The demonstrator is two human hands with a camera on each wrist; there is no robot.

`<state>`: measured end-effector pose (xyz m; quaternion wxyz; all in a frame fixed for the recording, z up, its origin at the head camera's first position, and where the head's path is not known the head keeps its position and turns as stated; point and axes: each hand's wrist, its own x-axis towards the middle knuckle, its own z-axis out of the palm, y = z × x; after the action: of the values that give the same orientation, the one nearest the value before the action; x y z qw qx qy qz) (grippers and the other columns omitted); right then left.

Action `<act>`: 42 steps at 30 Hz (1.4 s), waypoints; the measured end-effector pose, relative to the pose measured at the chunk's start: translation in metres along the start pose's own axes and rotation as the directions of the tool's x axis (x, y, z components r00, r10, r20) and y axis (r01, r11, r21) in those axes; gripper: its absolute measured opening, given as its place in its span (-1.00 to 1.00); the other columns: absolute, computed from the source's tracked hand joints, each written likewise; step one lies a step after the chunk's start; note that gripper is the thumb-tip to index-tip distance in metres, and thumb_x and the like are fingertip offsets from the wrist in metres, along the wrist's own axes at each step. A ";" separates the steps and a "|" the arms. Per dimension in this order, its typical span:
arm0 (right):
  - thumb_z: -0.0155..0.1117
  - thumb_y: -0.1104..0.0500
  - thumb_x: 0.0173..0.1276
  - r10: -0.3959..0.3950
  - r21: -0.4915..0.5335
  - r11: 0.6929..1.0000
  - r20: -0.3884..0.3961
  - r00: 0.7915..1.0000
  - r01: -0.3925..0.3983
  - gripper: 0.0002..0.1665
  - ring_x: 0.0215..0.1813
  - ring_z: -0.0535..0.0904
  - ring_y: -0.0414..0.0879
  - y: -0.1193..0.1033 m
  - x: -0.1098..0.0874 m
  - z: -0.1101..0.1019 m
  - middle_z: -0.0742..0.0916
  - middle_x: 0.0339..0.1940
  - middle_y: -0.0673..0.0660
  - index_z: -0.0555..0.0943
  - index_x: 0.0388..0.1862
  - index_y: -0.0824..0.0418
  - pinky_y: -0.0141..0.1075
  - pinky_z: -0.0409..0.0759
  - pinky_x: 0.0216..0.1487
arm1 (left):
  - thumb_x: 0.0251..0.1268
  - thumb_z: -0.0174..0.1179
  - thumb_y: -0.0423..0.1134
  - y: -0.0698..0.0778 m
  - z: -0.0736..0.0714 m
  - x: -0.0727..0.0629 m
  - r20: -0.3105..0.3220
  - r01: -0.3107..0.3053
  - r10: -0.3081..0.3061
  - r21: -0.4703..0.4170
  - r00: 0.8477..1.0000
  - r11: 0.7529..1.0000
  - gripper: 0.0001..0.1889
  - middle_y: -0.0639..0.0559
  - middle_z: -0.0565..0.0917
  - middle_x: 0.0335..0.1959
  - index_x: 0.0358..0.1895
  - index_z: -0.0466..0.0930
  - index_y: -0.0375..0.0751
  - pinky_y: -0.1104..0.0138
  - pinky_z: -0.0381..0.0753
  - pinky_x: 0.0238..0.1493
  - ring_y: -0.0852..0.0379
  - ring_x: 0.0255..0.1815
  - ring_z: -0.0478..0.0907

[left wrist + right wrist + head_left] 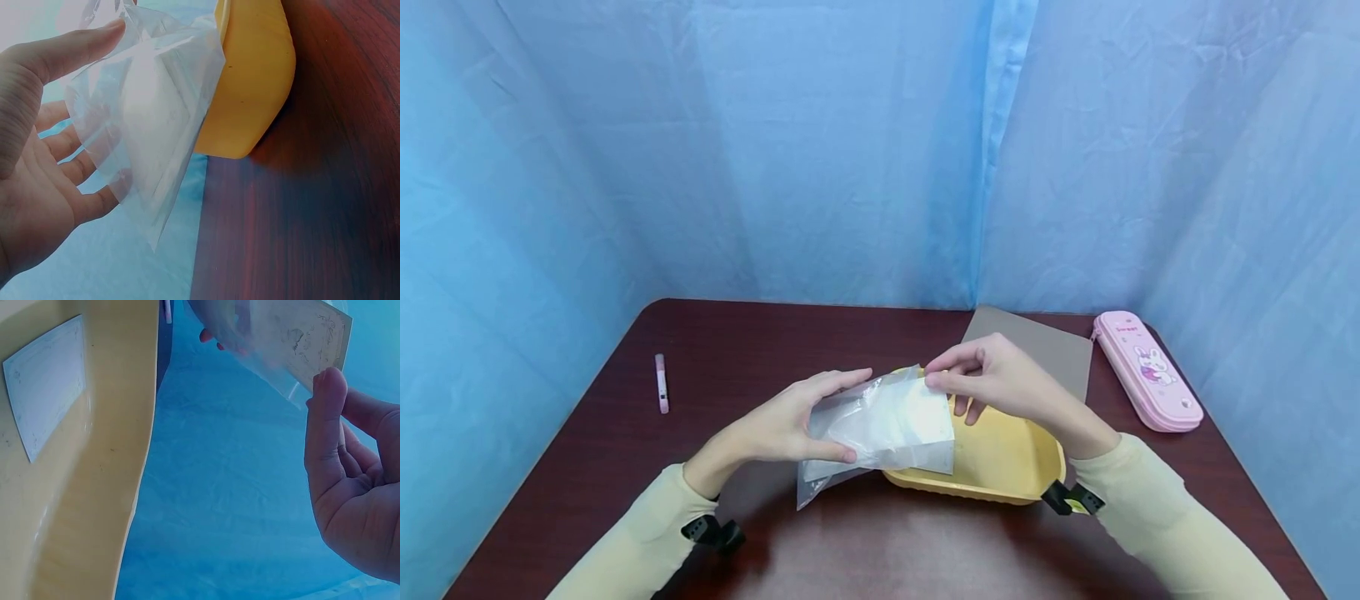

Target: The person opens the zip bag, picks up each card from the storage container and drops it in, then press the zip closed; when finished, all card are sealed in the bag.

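Note:
My left hand (pixel 782 422) holds a clear plastic bag (pixel 169 81) between thumb and fingers, with white cards inside it. At the bag's right end, my right hand (pixel 1000 379) pinches the corner of a white card (pixel 931 417) between thumb and fingertips. That card (pixel 319 340) partly sticks out of the bag and bears fine printed line drawings in the right wrist view. Both hands are above a yellow plastic basket (pixel 1022 450). Another white card (pixel 47 384) lies inside the basket; in the head view the bag and right hand cover part of the basket.
A grey flat sheet (pixel 1052 350) lies behind the basket. To its right is a pink pencil case (pixel 1150 375) with a rabbit picture. On the left of the dark wood table (pixel 760 333) lies a pink and white pen (pixel 661 383). Blue curtains (pixel 820 167) surround the table.

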<state>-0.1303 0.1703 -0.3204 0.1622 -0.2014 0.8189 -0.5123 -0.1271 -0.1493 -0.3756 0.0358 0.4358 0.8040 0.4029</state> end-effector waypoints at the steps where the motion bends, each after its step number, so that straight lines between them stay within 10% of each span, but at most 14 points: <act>1: 0.48 0.02 0.34 -0.004 0.000 1.000 0.008 1.000 0.004 -0.67 -0.43 0.69 0.24 0.000 0.001 0.001 0.75 -0.41 0.17 0.77 -0.05 0.20 -0.04 0.72 -0.43 | 0.02 0.60 -0.03 0.000 0.000 0.000 0.002 -0.005 0.005 -0.004 1.000 1.000 -0.01 0.07 0.48 0.40 0.54 0.29 -0.12 0.19 0.40 0.36 0.11 0.38 0.42; 10: 0.36 0.06 0.46 -0.027 0.034 0.999 -0.002 1.000 0.027 -0.71 -0.46 0.71 0.18 -0.002 0.000 -0.001 0.78 -0.33 0.20 0.73 -0.01 0.23 -0.02 0.72 -0.40 | 0.03 0.61 -0.09 0.001 0.001 0.000 -0.017 -0.027 0.026 -0.040 1.000 0.999 -0.04 -0.02 0.48 0.41 0.52 0.30 -0.21 0.18 0.40 0.37 0.05 0.39 0.43; 20: 0.30 0.04 0.51 -0.029 0.029 0.999 -0.015 0.999 0.029 -0.68 -0.46 0.70 0.23 0.010 -0.001 -0.016 0.74 -0.36 0.26 0.67 0.01 0.28 0.00 0.72 -0.40 | 0.01 0.59 -0.34 -0.005 -0.001 -0.002 -0.065 0.001 -0.022 -0.308 0.998 0.951 -0.01 -0.02 0.43 0.45 0.54 0.22 -0.28 0.27 0.41 0.34 0.02 0.41 0.40; 26: 0.28 0.11 0.52 0.048 -0.163 0.987 0.264 0.963 -0.004 -0.66 -0.28 0.73 0.15 0.044 0.022 -0.024 0.74 -0.24 0.16 0.63 0.13 0.28 -0.07 0.73 -0.32 | 0.03 0.58 -0.32 -0.002 -0.004 -0.003 -0.067 -0.040 0.021 -0.295 0.998 0.955 -0.02 0.00 0.42 0.47 0.55 0.22 -0.26 0.28 0.34 0.39 0.01 0.45 0.36; 33: 0.48 0.06 0.32 0.202 -0.493 0.866 0.493 0.846 0.081 -0.50 -0.14 0.67 -0.08 0.067 0.049 -0.007 0.74 -0.05 0.07 0.60 0.13 0.28 -0.19 0.67 -0.13 | 0.05 0.57 -0.28 -0.002 -0.003 -0.006 -0.050 -0.023 0.010 -0.272 0.999 0.962 -0.03 0.01 0.42 0.47 0.55 0.22 -0.27 0.30 0.34 0.39 0.03 0.45 0.36; 42: 0.74 -0.10 -0.09 0.334 -0.750 0.659 0.352 0.875 0.051 -0.34 -0.37 0.38 -0.18 0.072 0.055 0.030 0.51 -0.48 -0.07 0.55 -0.15 0.13 -0.26 0.43 -0.26 | 0.03 0.59 -0.27 -0.003 -0.002 -0.008 -0.043 -0.007 -0.004 -0.255 0.999 0.967 -0.02 0.04 0.41 0.47 0.55 0.23 -0.22 0.27 0.33 0.40 0.03 0.46 0.35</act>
<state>-0.1762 0.1484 -0.4015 0.2966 -0.2984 0.9053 -0.0582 -0.1248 -0.1575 -0.3786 0.0739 0.4194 0.7458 0.5122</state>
